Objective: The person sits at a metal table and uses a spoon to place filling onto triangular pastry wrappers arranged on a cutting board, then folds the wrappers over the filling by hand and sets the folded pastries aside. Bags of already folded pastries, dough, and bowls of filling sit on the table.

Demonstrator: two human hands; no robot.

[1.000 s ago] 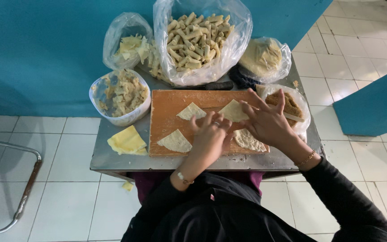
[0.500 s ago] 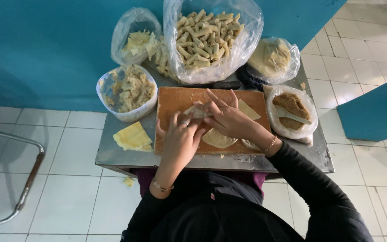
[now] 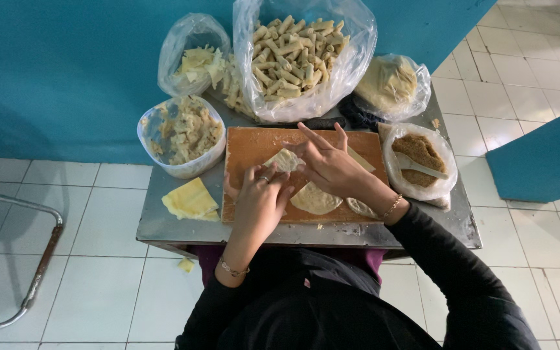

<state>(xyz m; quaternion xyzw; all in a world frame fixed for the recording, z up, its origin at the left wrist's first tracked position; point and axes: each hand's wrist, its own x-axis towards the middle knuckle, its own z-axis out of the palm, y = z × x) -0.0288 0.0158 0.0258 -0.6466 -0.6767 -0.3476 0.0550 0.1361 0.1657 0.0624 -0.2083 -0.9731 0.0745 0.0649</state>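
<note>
Left hand [image 3: 259, 194], right hand [image 3: 328, 165] pinch, apparently fold, dough wrapper [image 3: 281, 159].

Single head-worn camera, looking steeply down from above, fairly near, facing the small grey metal counter [image 3: 183, 233] against the teal wall [image 3: 66, 71]

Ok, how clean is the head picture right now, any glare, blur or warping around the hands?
Head view: soft even light, faint shadows; the left hand and right hand on the wrapper look sharp, without motion blur. Glare streaks the big plastic bag. Wide-angle lens bends the floor tiles at the edges.
</note>
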